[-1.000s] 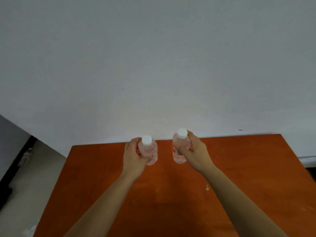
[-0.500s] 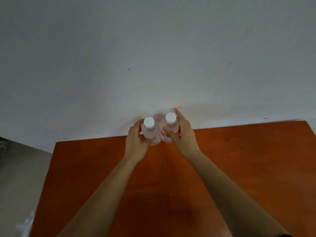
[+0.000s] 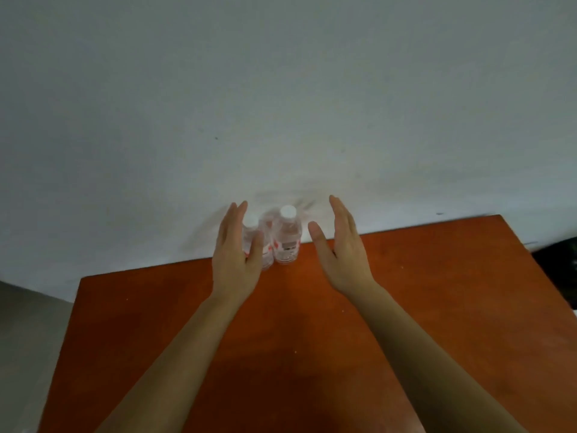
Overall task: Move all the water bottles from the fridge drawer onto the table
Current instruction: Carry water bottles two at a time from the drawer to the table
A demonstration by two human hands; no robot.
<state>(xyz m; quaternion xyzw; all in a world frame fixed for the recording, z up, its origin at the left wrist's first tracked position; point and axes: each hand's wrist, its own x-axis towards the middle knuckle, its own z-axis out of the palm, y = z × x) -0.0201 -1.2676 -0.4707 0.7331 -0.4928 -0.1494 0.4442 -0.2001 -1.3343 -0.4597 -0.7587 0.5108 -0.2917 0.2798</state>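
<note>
Two small clear water bottles with white caps stand upright side by side at the far edge of the orange-brown table (image 3: 437, 292), against the wall. The right bottle (image 3: 287, 242) is fully visible. The left bottle (image 3: 267, 245) is partly hidden behind my left hand (image 3: 239, 254), which is open with fingers straight, just in front of it. My right hand (image 3: 342, 248) is open too, flat and apart from the right bottle, a little to its right. The fridge drawer is out of sight.
A plain white wall (image 3: 281, 104) rises directly behind the table. Grey floor (image 3: 28, 339) shows past the table's left edge. A dark object (image 3: 559, 260) sits beyond the table's far right corner.
Both hands have let go of the bottles and opened, drawing slightly apart. The bottles now stand together at the table's far edge.
</note>
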